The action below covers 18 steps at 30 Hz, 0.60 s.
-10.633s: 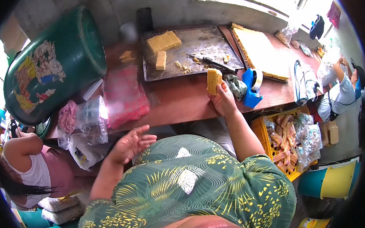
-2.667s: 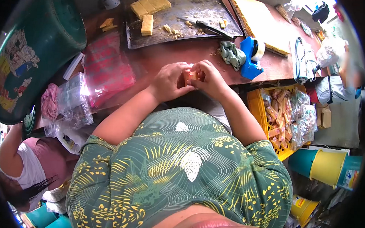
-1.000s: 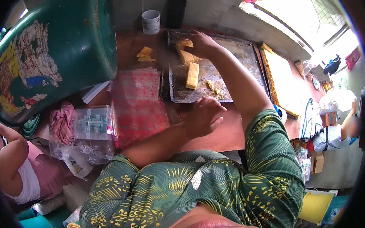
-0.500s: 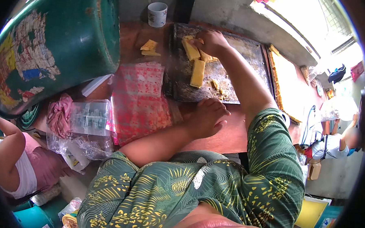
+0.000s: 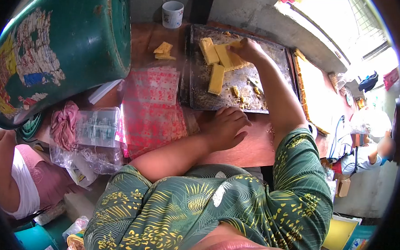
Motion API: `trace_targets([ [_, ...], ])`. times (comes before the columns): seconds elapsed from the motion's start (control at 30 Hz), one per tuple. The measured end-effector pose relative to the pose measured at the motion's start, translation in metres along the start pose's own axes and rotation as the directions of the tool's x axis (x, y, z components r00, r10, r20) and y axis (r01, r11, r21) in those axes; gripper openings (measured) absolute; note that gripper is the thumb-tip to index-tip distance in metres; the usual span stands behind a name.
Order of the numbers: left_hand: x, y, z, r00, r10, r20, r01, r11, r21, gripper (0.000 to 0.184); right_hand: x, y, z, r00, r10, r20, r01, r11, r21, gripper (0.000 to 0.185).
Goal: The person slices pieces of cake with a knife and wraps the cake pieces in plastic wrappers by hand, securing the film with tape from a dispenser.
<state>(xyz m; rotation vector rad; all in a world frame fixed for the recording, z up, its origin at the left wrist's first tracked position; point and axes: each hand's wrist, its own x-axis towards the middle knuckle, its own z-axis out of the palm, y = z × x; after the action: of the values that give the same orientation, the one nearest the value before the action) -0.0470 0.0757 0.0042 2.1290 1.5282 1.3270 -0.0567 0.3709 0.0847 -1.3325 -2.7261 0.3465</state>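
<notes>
My right hand (image 5: pixel 248 51) reaches over the dark baking tray (image 5: pixel 199 89), its fingers curled down on the far end of a yellow cake slice (image 5: pixel 232 59). That slice lies against others in a small group. One more cake slice (image 5: pixel 208 50) leans at the group's left, and another cake slice (image 5: pixel 216 79) lies nearer to me. Fingertips of the right hand are partly hidden. My left hand (image 5: pixel 228 126) rests at the tray's near edge, fingers loosely apart and holding nothing. Crumbs (image 5: pixel 238 94) lie on the tray beside a thin pale blade-like thing (image 5: pixel 256 84), partly covered by my forearm.
Red-and-white printed plastic sheets (image 5: pixel 152 100) lie left of the tray. Cake scraps (image 5: pixel 164 51) and a white mug (image 5: pixel 172 15) stand behind. A big green drum (image 5: pixel 78 43) fills the left. A large sheet cake (image 5: pixel 315 85) lies right. Other people are at both sides.
My right hand has moved right, from the left slices to the farther right end of the group. The slices beneath it now show side by side. My left hand has barely shifted.
</notes>
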Motion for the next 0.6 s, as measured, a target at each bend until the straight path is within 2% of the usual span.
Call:
trace_targets([
  [0.07,0.0,0.0,-0.001,1.0,0.007,-0.006,-0.007,1.0,0.004,0.029,0.014,0.008,0.009,0.999,-0.045,-0.002,0.044,0.984,0.171,0.064],
  [0.17,-0.001,-0.001,0.0,1.0,0.013,-0.012,-0.012,1.0,0.002,0.03,0.011,0.001,0.011,0.998,-0.023,-0.06,0.036,0.972,0.23,0.056],
  [0.27,0.001,0.0,-0.004,0.999,-0.013,0.033,0.014,1.0,-0.024,0.03,0.027,0.031,0.027,0.988,-0.065,-0.139,0.102,0.956,0.276,0.063],
  [0.37,0.001,0.0,-0.003,0.999,-0.021,0.025,0.021,0.999,-0.025,0.03,0.017,0.04,0.018,0.993,0.005,-0.119,0.023,0.972,0.234,0.068],
  [0.47,0.001,-0.001,0.0,1.0,-0.014,0.015,0.014,1.0,-0.012,0.03,0.011,0.055,0.021,0.969,0.012,-0.248,0.014,0.994,0.105,0.061],
  [0.57,0.001,-0.001,0.0,1.0,-0.015,0.018,0.015,1.0,0.004,0.029,-0.003,0.056,0.013,0.899,-0.031,-0.437,-0.024,0.992,-0.121,0.055],
  [0.6,0.001,-0.001,0.0,1.0,-0.017,0.018,0.017,1.0,0.01,0.03,0.0,0.055,0.013,0.9,-0.073,-0.429,0.018,0.991,-0.131,0.053],
])
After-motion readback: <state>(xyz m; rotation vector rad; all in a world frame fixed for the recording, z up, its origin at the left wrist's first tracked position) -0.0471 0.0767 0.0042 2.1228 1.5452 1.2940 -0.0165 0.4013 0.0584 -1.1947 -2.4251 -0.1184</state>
